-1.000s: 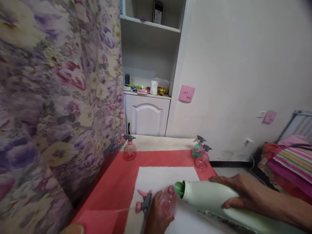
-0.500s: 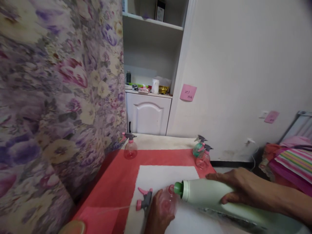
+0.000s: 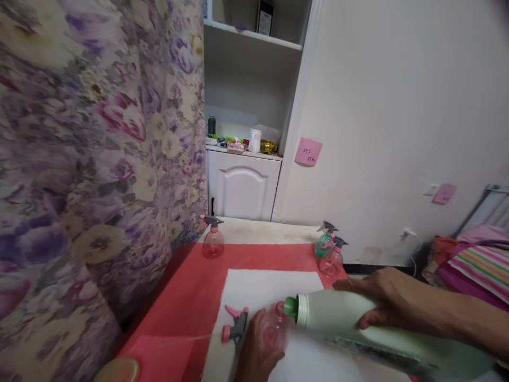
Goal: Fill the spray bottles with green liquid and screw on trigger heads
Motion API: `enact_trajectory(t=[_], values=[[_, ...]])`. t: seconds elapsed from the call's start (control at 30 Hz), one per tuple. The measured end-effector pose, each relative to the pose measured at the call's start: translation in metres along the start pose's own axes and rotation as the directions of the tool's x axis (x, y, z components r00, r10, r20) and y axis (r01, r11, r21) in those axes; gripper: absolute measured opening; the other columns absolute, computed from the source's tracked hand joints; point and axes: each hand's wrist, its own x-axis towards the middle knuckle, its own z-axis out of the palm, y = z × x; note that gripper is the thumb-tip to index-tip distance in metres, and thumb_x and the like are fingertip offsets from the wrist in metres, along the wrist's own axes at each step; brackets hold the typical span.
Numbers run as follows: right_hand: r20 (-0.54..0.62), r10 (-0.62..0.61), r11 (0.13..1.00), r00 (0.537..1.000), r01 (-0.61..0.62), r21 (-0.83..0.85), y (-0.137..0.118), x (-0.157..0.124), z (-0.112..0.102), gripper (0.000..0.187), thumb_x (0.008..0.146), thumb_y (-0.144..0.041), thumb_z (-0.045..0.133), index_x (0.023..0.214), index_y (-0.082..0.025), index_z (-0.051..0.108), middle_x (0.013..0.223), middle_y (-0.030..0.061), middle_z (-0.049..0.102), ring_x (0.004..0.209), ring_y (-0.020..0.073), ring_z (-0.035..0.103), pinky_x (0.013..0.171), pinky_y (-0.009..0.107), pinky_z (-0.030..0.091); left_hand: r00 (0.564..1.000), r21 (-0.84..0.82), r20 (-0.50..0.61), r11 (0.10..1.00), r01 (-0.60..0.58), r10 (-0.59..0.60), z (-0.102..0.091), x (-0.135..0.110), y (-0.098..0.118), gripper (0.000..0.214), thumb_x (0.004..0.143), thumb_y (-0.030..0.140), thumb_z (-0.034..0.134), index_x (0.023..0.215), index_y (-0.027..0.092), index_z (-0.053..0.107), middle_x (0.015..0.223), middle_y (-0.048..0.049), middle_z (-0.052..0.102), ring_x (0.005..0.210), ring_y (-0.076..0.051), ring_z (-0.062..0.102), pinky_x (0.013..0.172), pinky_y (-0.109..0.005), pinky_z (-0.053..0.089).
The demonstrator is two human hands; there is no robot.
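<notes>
In my left hand (image 3: 254,350) is a clear pink spray bottle (image 3: 273,331) without its top, fingers wrapped round its body. My right hand (image 3: 385,300) grips a large pale green bottle (image 3: 338,313) that lies tilted nearly level. Its green spout (image 3: 291,306) meets the pink bottle's neck. Whether liquid is flowing I cannot tell. A grey and pink spray head (image 3: 237,324) with a thin tube rests on the white sheet (image 3: 274,284), just left of my left hand.
A pink spray bottle (image 3: 213,243) stands at the table's far left. A green spray bottle (image 3: 324,243) and another pink one (image 3: 332,261) stand far right. Red cloth (image 3: 175,297) covers the table. A round lid-like object (image 3: 118,370) sits front left, beside the floral curtain (image 3: 99,159).
The rear of the pale green bottle and my right hand have shifted up very slightly. The spout stays at the pink bottle's neck, and my left hand keeps its hold.
</notes>
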Motion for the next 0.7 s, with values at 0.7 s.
enact_trajectory(t=[0.7], values=[[0.081, -0.09, 0.995, 0.993, 0.094, -0.04, -0.014, 0.014, -0.018, 0.056, 0.09, -0.059, 0.053, 0.132, -0.023, 0.056, 0.072, 0.003, 0.069, 0.053, 0.0158, 0.059, 0.05, 0.025, 0.037, 1.0, 0.002, -0.001, 1.0, 0.019, -0.019, 0.002, 0.0, -0.008, 0.081, 0.055, 0.022, 0.063, 0.134, 0.018, 0.046, 0.136, -0.0138, 0.06, 0.13, -0.034, 0.051, 0.109, -0.044, 0.044]])
